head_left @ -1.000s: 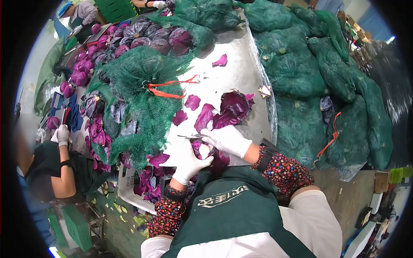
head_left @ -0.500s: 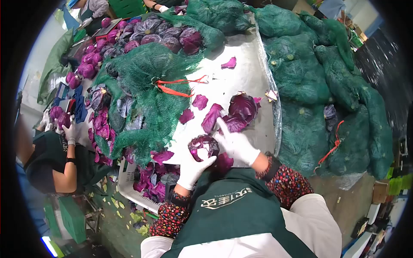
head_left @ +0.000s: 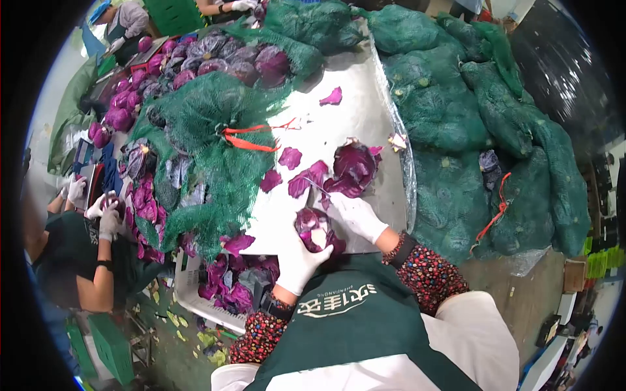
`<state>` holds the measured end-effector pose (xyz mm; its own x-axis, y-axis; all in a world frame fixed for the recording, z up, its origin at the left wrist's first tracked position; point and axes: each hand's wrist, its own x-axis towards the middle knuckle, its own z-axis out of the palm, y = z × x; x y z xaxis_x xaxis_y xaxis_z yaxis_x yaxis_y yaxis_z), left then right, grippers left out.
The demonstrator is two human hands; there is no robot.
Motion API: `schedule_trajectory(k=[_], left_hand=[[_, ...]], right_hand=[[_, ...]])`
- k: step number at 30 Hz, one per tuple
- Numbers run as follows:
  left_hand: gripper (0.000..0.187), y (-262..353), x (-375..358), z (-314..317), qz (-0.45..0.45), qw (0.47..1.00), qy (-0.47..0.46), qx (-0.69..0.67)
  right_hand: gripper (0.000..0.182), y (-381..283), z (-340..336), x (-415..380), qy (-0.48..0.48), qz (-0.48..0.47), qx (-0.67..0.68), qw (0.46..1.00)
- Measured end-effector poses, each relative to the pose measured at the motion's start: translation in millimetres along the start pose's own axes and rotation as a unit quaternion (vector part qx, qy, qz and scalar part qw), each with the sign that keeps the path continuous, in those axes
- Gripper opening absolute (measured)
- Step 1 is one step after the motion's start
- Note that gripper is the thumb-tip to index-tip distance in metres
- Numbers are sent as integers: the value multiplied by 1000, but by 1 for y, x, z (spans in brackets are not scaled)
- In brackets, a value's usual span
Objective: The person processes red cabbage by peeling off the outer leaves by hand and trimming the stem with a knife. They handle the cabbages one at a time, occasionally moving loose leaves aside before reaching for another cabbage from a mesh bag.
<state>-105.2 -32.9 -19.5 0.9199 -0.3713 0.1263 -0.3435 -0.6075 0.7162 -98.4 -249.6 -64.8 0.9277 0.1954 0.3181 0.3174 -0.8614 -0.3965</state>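
My left hand (head_left: 300, 264), in a white glove, is wrapped round a small purple cabbage (head_left: 312, 228) whose pale cut stem end faces up. Just to its right, my gloved right hand (head_left: 355, 216) is closed on what looks like a thin knife (head_left: 317, 186); its slim blade points up and left, and the handle is hidden in the fist. Beyond the blade lies a loose purple leaf (head_left: 305, 179) on the pale tabletop (head_left: 352, 78). Large cupped outer leaves (head_left: 354, 168) rest past my right hand.
A green mesh sack (head_left: 215, 124) with a red tie (head_left: 251, 142) lies left; stacked full sacks (head_left: 437, 111) stand right. Below the table edge, a white crate (head_left: 189, 287) holds leaves. Purple cabbages (head_left: 222, 52) are heaped behind. A co-worker's gloved hands (head_left: 107, 218) hold a cabbage at left.
The cabbage has turned in my left hand, its pale stem end now tilted right. My right hand has drawn back slightly, and the thin blade now shows. The whole view has shifted a little.
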Motion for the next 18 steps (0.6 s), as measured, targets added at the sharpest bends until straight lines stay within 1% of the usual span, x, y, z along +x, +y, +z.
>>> schedule_trajectory(k=[1, 2, 3, 4, 5, 6, 7, 8, 9, 13, 16, 18], left_hand=[[99, -1, 0, -2, -12, 1000, -3, -14], [99, -2, 6, -4, -19, 999, -2, -29], [99, -2, 9, -6, -39, 998, -7, -46], [99, -4, 13, -6, -40, 998, -4, -48], [99, -6, 15, -8, -42, 998, -8, -53], [99, -7, 17, -8, -42, 997, -14, -59], [95, -6, 19, -7, -45, 997, -8, -69], [95, -4, 22, -7, -45, 997, -8, -70], [92, -4, 23, -8, -42, 996, -9, -75], [85, -5, 23, -7, -39, 997, -21, -60], [83, -8, 26, -1, -33, 997, -10, -65], [84, -5, 30, -1, -42, 996, -10, -74]], right_hand=[[35, -34, -31, 16, -120, 228, 144, 955], [38, -47, -42, 15, -121, 86, 17, 989], [40, -57, -49, 17, -144, 73, 13, 987], [42, -63, -51, 17, -166, 60, 8, 984], [45, -63, -44, 13, -155, -7, -39, 987], [45, -60, -38, 10, -156, -7, -39, 987], [46, -56, -34, 6, -151, -14, -66, 986], [46, -54, -31, 6, -146, -21, -92, 985], [46, -50, -28, 6, -98, -59, -124, 986], [46, -48, -29, 1, -123, -74, -128, 981], [46, -44, -21, 3, -141, -43, -130, 981], [30, -42, -19, 11, -67, -39, -121, 990]])
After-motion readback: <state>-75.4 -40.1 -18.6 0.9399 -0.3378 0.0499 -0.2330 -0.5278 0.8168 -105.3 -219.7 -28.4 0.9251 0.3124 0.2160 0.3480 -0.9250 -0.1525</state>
